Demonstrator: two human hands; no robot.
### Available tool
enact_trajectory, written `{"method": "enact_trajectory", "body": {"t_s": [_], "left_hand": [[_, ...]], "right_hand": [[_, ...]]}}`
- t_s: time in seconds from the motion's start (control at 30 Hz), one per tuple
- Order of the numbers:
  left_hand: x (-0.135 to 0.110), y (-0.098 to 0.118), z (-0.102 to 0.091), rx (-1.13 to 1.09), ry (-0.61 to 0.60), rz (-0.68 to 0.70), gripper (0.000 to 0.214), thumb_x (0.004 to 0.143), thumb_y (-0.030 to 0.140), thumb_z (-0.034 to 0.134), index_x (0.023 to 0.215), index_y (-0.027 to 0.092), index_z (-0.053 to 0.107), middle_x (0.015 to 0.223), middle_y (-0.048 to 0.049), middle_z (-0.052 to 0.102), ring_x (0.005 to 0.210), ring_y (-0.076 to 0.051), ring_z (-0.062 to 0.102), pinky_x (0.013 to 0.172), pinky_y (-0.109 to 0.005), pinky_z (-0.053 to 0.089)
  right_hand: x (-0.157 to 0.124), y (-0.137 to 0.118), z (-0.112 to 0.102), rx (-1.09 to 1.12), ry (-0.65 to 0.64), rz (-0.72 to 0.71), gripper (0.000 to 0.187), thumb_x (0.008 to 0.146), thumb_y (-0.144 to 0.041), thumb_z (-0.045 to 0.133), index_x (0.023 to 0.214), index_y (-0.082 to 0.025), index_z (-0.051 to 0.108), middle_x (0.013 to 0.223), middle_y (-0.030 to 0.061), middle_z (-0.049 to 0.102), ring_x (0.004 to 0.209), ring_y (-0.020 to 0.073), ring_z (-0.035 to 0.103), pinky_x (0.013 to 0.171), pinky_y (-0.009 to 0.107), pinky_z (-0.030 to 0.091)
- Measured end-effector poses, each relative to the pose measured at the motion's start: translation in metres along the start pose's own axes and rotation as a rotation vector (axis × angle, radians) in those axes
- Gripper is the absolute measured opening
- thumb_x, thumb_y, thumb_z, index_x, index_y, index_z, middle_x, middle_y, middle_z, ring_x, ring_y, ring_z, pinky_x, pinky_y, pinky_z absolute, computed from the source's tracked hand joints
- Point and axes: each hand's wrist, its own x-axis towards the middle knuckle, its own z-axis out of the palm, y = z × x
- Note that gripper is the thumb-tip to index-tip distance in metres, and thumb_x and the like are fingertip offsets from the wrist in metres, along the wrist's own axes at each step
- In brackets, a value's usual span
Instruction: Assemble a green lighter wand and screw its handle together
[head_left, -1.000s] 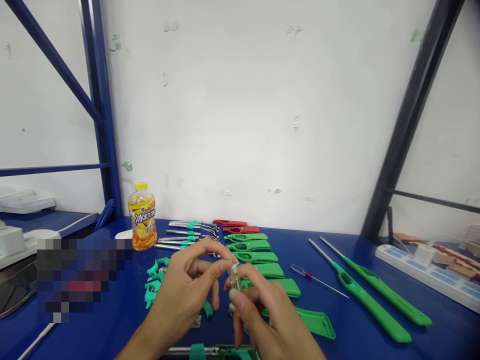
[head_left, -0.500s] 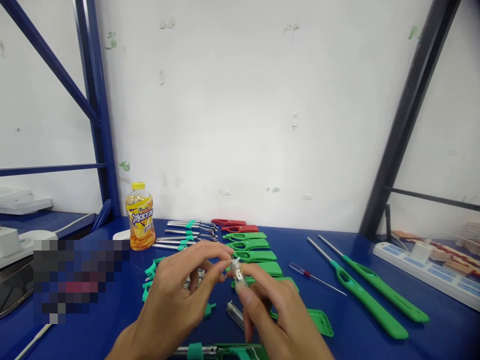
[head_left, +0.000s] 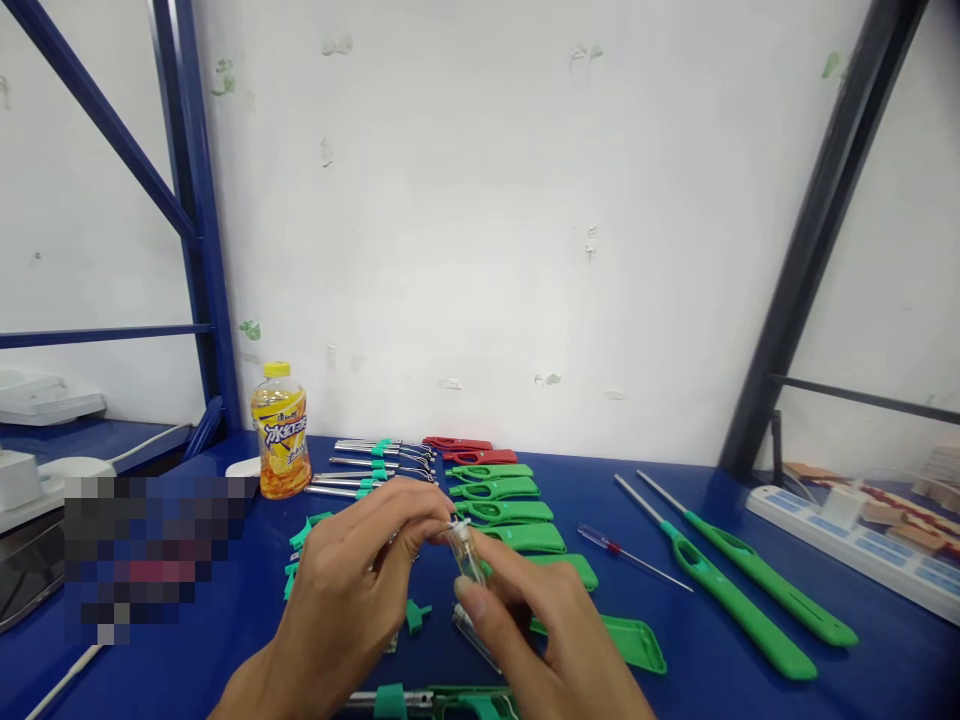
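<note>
Fingers of left hand [head_left: 346, 598] and right hand [head_left: 551, 632] pinching clear capsule [head_left: 466, 553]; bottle [head_left: 281, 435] label Chinese, unreadable

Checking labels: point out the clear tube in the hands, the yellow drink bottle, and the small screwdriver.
clear tube [head_left: 466, 553]: head view, on its transparent body.
yellow drink bottle [head_left: 280, 440]: head view, on its label.
small screwdriver [head_left: 601, 541]: head view, on its handle.
</note>
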Motion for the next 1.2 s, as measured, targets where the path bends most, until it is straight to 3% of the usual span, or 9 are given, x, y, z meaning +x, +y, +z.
{"method": "enact_trajectory", "body": {"t_s": [0.17,0.27,0.4,0.53,0.7,0.87,0.97,1.1,1.2], "left_hand": [[-0.002,-0.002,0.0,0.059,0.01,0.033,0.025,0.103,0.004,0.059,0.103,0.028,0.069,0.095,0.0074,0.079,0.087,-0.007,0.078,0.085,-0.011,0.059],[-0.005,-0.002,0.001,0.089,0.012,0.055,0.026,0.103,0.003,0.059,0.104,0.027,0.068,0.095,0.0075,0.08,0.088,-0.007,0.079,0.088,-0.011,0.059],[-0.006,0.001,0.0,0.112,0.02,0.07,0.026,0.103,0.003,0.06,0.106,0.027,0.068,0.095,0.0073,0.08,0.088,-0.007,0.078,0.087,-0.012,0.058],[-0.005,0.005,-0.001,0.072,-0.051,0.029,0.023,0.107,0.008,0.059,0.107,0.029,0.067,0.096,0.0093,0.079,0.085,-0.006,0.078,0.084,-0.011,0.057],[-0.015,0.002,0.01,0.027,-0.308,-0.132,0.021,0.105,0.012,0.063,0.107,0.03,0.074,0.1,0.0092,0.082,0.085,-0.01,0.079,0.076,-0.019,0.057],[-0.03,0.008,0.026,-0.01,-0.674,-0.242,0.016,0.103,0.014,0.069,0.101,0.029,0.076,0.098,0.0056,0.079,0.089,-0.015,0.076,0.077,-0.025,0.053],[-0.035,0.016,0.03,-0.021,-0.851,-0.272,0.01,0.1,0.018,0.077,0.096,0.027,0.077,0.1,0.0043,0.079,0.099,-0.018,0.074,0.083,-0.026,0.053],[-0.037,0.023,0.036,-0.011,-0.993,-0.311,0.008,0.097,0.024,0.085,0.103,0.028,0.08,0.113,0.001,0.078,0.115,-0.022,0.071,0.093,-0.027,0.053],[-0.037,0.025,0.038,0.001,-1.068,-0.328,0.007,0.102,0.021,0.078,0.104,0.028,0.08,0.118,0.0002,0.077,0.119,-0.022,0.068,0.094,-0.029,0.052]], "right_hand": [[0.0,0.003,0.007,-0.003,0.025,0.01,0.057,0.107,-0.075,0.054,0.143,-0.038,0.078,0.089,0.0045,0.076,0.09,0.0288,0.066,0.08,0.037,0.049],[-0.002,0.006,0.011,0.025,0.036,0.016,0.054,0.108,-0.074,0.053,0.146,-0.043,0.076,0.096,0.0044,0.078,0.095,0.0301,0.066,0.084,0.038,0.05],[-0.001,0.006,0.011,0.023,-0.012,0.021,0.051,0.109,-0.072,0.052,0.145,-0.045,0.074,0.089,0.002,0.076,0.09,0.0286,0.063,0.083,0.037,0.048],[0.002,0.008,-0.004,-0.02,-0.123,-0.006,0.051,0.111,-0.071,0.047,0.137,-0.035,0.073,0.071,-0.0011,0.072,0.08,0.0257,0.065,0.075,0.033,0.044],[0.002,0.019,-0.034,-0.216,-0.175,0.052,0.032,0.114,-0.054,0.048,0.107,-0.029,0.066,0.068,-0.0041,0.068,0.062,0.0202,0.059,0.06,0.031,0.034],[-0.001,0.031,-0.053,-0.418,-0.219,0.099,0.032,0.115,-0.046,0.042,0.098,-0.028,0.063,0.093,0.0004,0.076,0.087,0.0252,0.066,0.076,0.034,0.038],[-0.002,0.034,-0.059,-0.436,-0.23,0.13,0.033,0.115,-0.044,0.04,0.1,-0.028,0.065,0.093,0.0002,0.077,0.091,0.0262,0.067,0.079,0.035,0.039],[-0.005,0.035,-0.062,-0.485,-0.263,0.165,0.031,0.112,-0.044,0.05,0.096,-0.029,0.072,0.09,0.0,0.078,0.082,0.0245,0.065,0.075,0.035,0.036],[-0.008,0.034,-0.064,-0.55,-0.287,0.213,0.033,0.108,-0.044,0.06,0.084,-0.027,0.075,0.076,0.0006,0.072,0.07,0.0222,0.059,0.068,0.035,0.03]]}}
